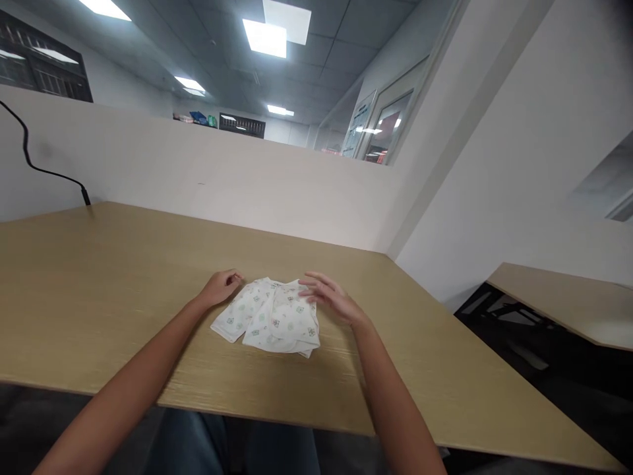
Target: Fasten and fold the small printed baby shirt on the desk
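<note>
A small white baby top [277, 316] with a scattered print of little animals lies flat on the wooden table. Its left-hand sleeve spreads out toward the lower left; on the other side the sleeve is not clearly visible and looks folded in. Just beyond the upper left of the top is my left hand [222, 287], its fingers curled in, with no cloth visible in them. My right hand [330, 298] hovers at the upper right of the top, fingers stretched and apart, over the edge of the cloth. Whether its fingertips touch the fabric I cannot tell.
The wooden table [133, 264] runs up to a low white partition [247, 178] and a white wall at the right. A black cable [54, 173] hangs at the far left. Another table [558, 293] stands to the right, with dark legs beneath it.
</note>
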The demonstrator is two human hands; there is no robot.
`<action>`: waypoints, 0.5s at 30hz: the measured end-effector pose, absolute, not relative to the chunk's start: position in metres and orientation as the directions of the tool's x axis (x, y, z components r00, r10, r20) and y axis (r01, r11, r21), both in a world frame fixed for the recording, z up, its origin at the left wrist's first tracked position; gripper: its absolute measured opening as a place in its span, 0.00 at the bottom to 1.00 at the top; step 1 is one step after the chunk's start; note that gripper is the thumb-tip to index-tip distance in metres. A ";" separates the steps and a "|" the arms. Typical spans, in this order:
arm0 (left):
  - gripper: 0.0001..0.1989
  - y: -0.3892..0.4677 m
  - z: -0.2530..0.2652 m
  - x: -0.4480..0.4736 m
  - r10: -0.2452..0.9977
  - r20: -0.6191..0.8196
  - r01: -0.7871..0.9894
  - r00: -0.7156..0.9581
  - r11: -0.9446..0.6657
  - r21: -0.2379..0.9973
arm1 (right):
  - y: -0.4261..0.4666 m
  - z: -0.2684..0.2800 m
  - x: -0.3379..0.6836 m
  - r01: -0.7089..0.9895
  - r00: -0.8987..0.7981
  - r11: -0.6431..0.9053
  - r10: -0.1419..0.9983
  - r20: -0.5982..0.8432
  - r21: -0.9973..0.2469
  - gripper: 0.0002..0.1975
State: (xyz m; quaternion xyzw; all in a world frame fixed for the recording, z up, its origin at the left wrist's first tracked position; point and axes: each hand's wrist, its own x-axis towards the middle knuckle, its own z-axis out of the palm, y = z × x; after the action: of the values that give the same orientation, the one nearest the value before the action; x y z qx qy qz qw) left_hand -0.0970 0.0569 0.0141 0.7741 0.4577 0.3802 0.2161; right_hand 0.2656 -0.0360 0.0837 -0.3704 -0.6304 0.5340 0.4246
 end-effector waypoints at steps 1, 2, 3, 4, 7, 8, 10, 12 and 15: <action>0.20 0.055 0.015 -0.098 0.878 0.371 0.545 0.301 -0.478 0.689 | -0.032 0.080 0.275 0.061 -0.259 0.165 0.955 0.144 -0.984 0.26; 0.21 0.054 0.016 -0.098 0.886 0.345 0.546 0.310 -0.463 0.699 | -0.028 0.075 0.287 0.141 -0.159 0.161 0.978 0.138 -0.977 0.26; 0.22 0.053 0.017 -0.100 0.895 0.309 0.549 0.322 -0.442 0.709 | -0.025 0.070 0.299 0.249 -0.099 0.135 0.989 0.114 -0.959 0.26; 0.23 0.051 0.018 -0.101 0.904 0.264 0.553 0.337 -0.417 0.721 | -0.023 0.064 0.309 0.347 -0.091 0.088 0.994 0.059 -0.934 0.25; 0.26 0.048 0.024 -0.105 0.915 0.100 0.578 0.391 -0.328 0.747 | -0.025 0.051 0.326 0.517 -0.241 -0.003 0.959 -0.149 -0.856 0.25; 0.27 0.047 0.026 -0.106 0.911 0.053 0.586 0.408 -0.306 0.750 | -0.026 0.047 0.324 0.548 -0.289 0.004 0.939 -0.185 -0.837 0.24; 0.28 0.046 0.029 -0.107 0.887 -0.001 0.590 0.461 -0.306 0.747 | -0.027 0.040 0.315 0.591 -0.329 0.064 0.929 -0.168 -0.804 0.20; 0.29 0.046 0.032 -0.106 0.850 -0.006 0.570 0.527 -0.348 0.744 | -0.025 0.035 0.301 0.627 -0.320 0.139 0.943 -0.091 -0.767 0.15; 0.28 0.044 0.034 -0.103 0.835 0.005 0.509 0.551 -0.341 0.790 | -0.021 0.032 0.285 0.615 -0.294 0.189 0.956 0.000 -0.766 0.10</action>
State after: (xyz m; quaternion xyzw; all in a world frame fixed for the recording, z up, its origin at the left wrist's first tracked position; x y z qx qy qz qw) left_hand -0.1026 0.0439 0.0341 0.7913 0.4245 0.2106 0.3863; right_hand 0.2854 -0.0213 0.0322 -0.5385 -0.7291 0.3400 0.2508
